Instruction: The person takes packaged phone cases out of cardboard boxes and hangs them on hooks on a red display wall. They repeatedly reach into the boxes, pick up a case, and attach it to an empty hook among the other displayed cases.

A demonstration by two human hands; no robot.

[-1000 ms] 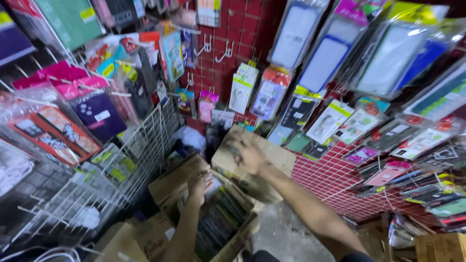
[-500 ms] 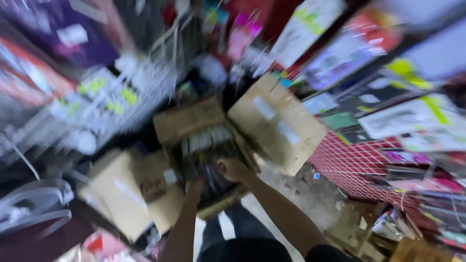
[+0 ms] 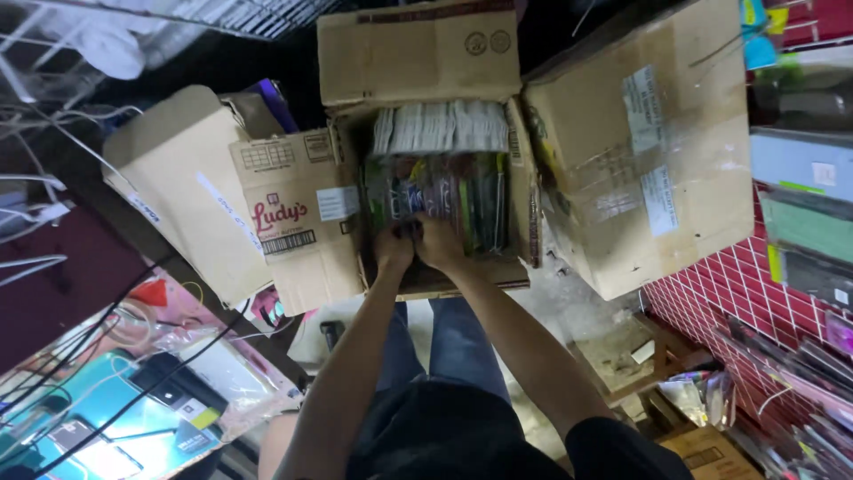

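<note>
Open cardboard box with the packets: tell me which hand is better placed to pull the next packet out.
Probably the right hand: it lies further in over the packets in the open box; the left hand sits at their near edge.

Fingertips of both hands are buried in the packets in the open box (image 3: 426,191); sealed box (image 3: 640,142) at 2 o'clock is cropped up top.

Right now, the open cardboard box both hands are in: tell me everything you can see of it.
The open cardboard box is brown corrugated board, worn, standing on the floor in front of the person, flaps folded outward. The far flap lies flat; the left flap carries a printed logo and a white label. Inside, upright clear-wrapped packets fill it, with a row of white ones along the far side. The left hand and right hand press together into the packets. A larger taped box touches its right side.
</note>
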